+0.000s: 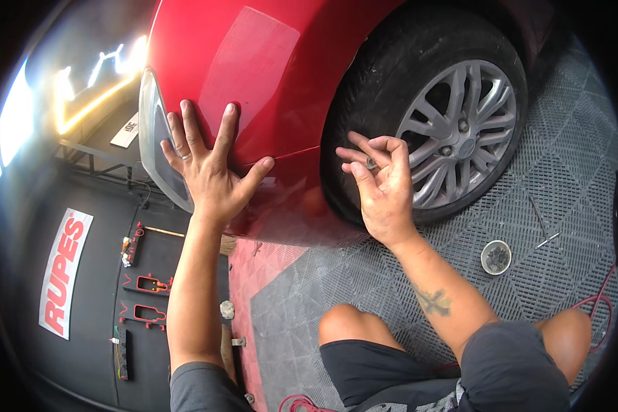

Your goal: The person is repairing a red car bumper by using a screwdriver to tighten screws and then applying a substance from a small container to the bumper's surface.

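My left hand (pixel 209 165) lies with fingers spread against the red bumper (pixel 281 137), by the panel seam and the headlight (pixel 159 137). A ring is on one of its fingers. Beside the front wheel arch, my right hand (pixel 384 185) is raised with its fingers curled. Between its thumb and fingers sits a small dark piece (pixel 371 163), too small to tell its kind. Just behind that hand is the black tyre (pixel 384 89) with its silver spoked wheel rim (pixel 453 130).
A small round bowl (pixel 496 257) of dark bits stands on the grey grated floor tiles (pixel 302 316). Near it lies a thin metal T-handled tool (pixel 541 223). A red hose (pixel 601 300) runs at the right. Tool holders (pixel 147 283) and a banner (pixel 66 275) hang on the dark wall.
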Available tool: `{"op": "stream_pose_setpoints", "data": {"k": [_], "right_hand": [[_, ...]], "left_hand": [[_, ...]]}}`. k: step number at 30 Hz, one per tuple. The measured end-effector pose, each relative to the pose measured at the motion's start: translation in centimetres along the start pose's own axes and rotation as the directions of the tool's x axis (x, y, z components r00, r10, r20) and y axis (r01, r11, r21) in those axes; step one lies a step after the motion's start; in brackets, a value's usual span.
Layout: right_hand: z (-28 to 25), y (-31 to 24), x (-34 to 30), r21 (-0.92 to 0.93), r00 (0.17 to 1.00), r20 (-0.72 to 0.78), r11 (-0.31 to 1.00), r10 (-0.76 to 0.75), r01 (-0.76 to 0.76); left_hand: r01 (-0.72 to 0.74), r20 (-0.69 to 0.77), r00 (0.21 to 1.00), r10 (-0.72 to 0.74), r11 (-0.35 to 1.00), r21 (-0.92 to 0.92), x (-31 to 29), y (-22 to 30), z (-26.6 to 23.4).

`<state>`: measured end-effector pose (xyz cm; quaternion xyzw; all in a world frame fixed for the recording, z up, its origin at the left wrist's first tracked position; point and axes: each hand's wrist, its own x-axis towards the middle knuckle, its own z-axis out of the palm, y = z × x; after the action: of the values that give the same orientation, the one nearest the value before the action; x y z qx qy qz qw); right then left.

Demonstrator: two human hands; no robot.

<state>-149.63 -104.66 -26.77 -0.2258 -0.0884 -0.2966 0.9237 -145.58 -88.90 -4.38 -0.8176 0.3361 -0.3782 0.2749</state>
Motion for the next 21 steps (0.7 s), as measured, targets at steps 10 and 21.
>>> {"op": "stream_pose_setpoints", "data": {"k": [10, 21], "right_hand": [[1.0, -2.6, -1.3, -0.257, 0.971, 0.223, 0.956, -0.085, 0.143], [1.7, -4.8, -2.4, -0.438, 0.834, 0.514, 0.775, -0.199, 0.455]], "left_hand": [[0.141, -0.273, 0.939, -0.208, 0.959, -0.247, -2.3, 6.8, -2.0], [0.601, 0.632, 0.763, -0.135, -0.213, -0.770, -3.6, 11.1, -4.6]]}}
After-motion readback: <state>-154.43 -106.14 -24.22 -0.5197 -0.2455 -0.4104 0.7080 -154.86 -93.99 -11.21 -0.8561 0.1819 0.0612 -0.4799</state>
